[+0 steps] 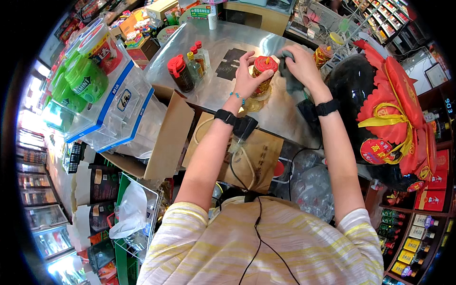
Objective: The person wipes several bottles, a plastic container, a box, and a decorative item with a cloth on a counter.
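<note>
My left hand grips a red and gold candle, its fingers around the upper part. The candle has a red top with a yellow tip and stands upright on the metal counter. My right hand holds a grey-green cloth just right of the candle. A similar red and gold candle is beyond the right hand. To the left stand a dark bottle with a red cap and several small glass bottles with red or yellow caps. A dark flat piece lies between them and the candle.
At left, clear plastic bins with green gum tubs rise above an open cardboard box. Large black jars with red cloth covers and yellow ribbons stand close on the right. A brown paper bag is below the counter's near edge; a white cup stands far back.
</note>
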The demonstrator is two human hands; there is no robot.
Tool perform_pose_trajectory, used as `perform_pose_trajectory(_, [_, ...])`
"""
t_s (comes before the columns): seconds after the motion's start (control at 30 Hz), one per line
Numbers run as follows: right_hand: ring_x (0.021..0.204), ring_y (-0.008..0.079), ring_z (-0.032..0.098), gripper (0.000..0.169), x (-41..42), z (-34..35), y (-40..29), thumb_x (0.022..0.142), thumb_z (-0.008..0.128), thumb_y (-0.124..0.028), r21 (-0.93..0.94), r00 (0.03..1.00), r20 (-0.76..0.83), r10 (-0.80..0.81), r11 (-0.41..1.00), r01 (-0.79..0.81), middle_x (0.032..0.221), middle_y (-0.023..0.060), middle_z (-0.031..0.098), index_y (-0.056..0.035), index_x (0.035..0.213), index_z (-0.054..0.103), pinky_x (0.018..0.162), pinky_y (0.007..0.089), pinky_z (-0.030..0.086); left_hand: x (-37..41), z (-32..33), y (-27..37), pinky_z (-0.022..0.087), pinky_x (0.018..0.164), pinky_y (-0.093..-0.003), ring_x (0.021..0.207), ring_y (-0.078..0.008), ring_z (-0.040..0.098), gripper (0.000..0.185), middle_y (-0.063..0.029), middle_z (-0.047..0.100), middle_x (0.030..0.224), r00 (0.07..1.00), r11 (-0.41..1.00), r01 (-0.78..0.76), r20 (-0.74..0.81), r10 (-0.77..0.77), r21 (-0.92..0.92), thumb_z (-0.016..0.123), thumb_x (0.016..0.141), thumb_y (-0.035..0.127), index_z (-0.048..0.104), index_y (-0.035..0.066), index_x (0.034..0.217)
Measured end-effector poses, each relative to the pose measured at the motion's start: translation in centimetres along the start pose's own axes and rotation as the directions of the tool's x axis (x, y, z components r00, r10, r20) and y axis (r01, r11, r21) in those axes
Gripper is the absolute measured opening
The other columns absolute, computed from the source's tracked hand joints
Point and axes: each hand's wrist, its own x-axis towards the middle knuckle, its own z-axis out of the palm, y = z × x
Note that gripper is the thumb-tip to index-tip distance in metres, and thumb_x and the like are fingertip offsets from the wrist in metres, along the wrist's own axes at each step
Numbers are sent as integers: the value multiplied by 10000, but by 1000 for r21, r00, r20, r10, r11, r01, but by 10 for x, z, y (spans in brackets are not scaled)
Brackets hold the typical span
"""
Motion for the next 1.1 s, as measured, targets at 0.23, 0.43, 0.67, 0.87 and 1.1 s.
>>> perform_pose_trajectory(0.23, [953,322,531,211,10,28,-12,768,508,-54,37,974,87,-208,978,206,983,115,570,-91,925,643,850,381,451,-2,-3,5,395,976,-355,1116,-234,522,834,-165,541,1164,998,999,33,49,-32,-25,811,695,326,336,10,1304])
perform_pose_trajectory(0.43, [950,303,528,225,13,19,-8,773,506,-66,-82,974,120,-191,976,201,984,63,571,-148,932,643,846,385,458,-1,-6,9,358,1020,-367,1175,-228,470,845,-159,491,1215,992,997,77,97,-79,26,815,701,329,320,4,1305])
perform_pose_trajectory(0.67, [999,297,535,221,13,17,-28,780,509,-61,-290,992,119,-45,954,78,982,92,555,-111,961,624,816,417,452,-1,-4,3,371,1009,-363,1162,-233,486,829,-153,495,1224,997,999,41,64,-43,24,811,705,332,331,5,1297])
perform_pose_trajectory(0.87, [917,351,597,238,0,15,-5,781,541,-145,-318,985,152,76,948,-24,936,175,631,-63,971,659,799,438,489,-2,-3,8,372,1001,-355,1135,-214,502,793,-144,502,1219,996,996,24,89,-31,80,800,723,316,342,3,1289])
perform_pose_trajectory(1.1, [911,361,621,298,-59,20,26,785,568,-164,-7,932,228,280,958,-286,952,243,637,-4,1029,626,795,400,480,0,2,1,393,971,-388,1112,-254,546,816,-153,554,1186,1000,1000,4,20,-3,-18,798,683,418,392,13,1263])
